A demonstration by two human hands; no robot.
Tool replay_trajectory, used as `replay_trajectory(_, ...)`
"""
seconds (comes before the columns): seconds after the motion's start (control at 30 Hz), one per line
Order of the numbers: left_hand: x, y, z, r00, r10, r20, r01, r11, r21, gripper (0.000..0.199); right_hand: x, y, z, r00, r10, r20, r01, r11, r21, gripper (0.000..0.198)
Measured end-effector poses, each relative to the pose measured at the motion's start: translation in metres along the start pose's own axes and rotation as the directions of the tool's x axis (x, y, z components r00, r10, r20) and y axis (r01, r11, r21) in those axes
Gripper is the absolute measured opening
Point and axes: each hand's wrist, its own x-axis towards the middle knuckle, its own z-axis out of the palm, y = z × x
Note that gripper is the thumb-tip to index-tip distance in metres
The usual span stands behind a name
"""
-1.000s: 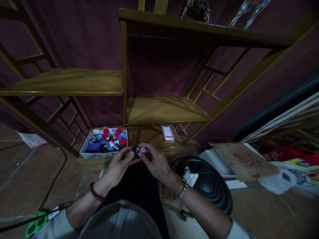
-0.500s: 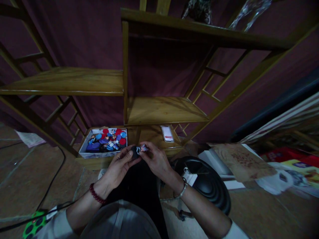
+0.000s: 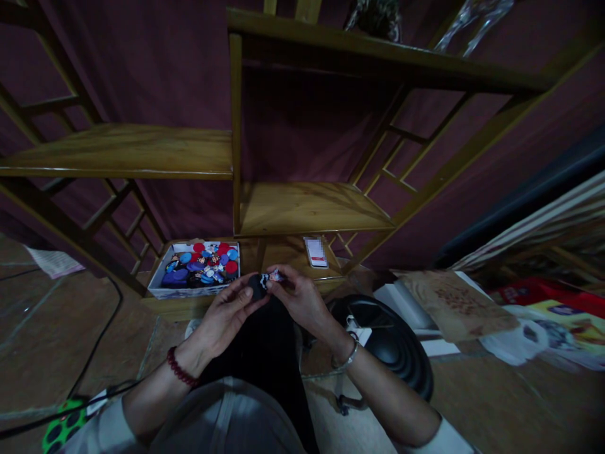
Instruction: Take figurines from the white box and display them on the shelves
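In front of my lap, both hands meet on one small figurine with a dark round base. My left hand is closed around the base, thumb on top. With thumb and fingers my right hand pinches the pale, multicoloured figure part, covering some of it. The fine detail of the figurine is too small to make out. Just beyond my left hand stands a shallow white box filled with several small figures and red, blue and purple round pieces.
The box and a phone rest on the low board of a wooden shelf unit. A black round stool seat is beside my right forearm. Cardboard and plastic bags lie at right; a black cable crosses the floor at left.
Both hands keep their hold on the figurine, with the right fingers shifted slightly along it. The whole view has moved a little.
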Motion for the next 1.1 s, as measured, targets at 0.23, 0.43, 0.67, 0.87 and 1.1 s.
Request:
replay_trajectory(0.23,-0.0005,0.0001,0.0025,1.0,0.002,-0.011,-0.002,1.0,0.016,0.027,-0.0009,-0.0019,-0.0012,0.998,-0.066,0.004,0.066,0.998,0.002,0.017)
replay_trajectory(0.43,-0.0006,-0.0016,0.0023,1.0,0.0,-0.024,0.0,1.0,0.009,0.027,-0.002,-0.0011,-0.0002,0.996,-0.084,0.006,0.084,0.996,0.002,0.018)
replay_trajectory(0.67,-0.001,-0.0019,0.0038,0.998,-0.012,-0.069,0.012,1.0,-0.003,0.02,-0.0014,-0.0045,-0.0044,0.994,-0.094,0.057,0.095,0.995,-0.022,0.016)
replay_trajectory(0.87,-0.0017,-0.0035,0.0024,0.996,-0.029,-0.081,0.027,0.999,-0.019,0.016,0.0001,-0.0055,-0.0075,0.988,-0.105,0.117,0.111,0.993,-0.044,0.017)
replay_trajectory(1.1,-0.0021,-0.0033,0.0036,0.996,-0.024,-0.09,0.025,1.0,0.007,0.013,-0.0004,-0.0075,-0.0089,0.985,-0.116,0.131,0.125,0.99,-0.065,0.017)
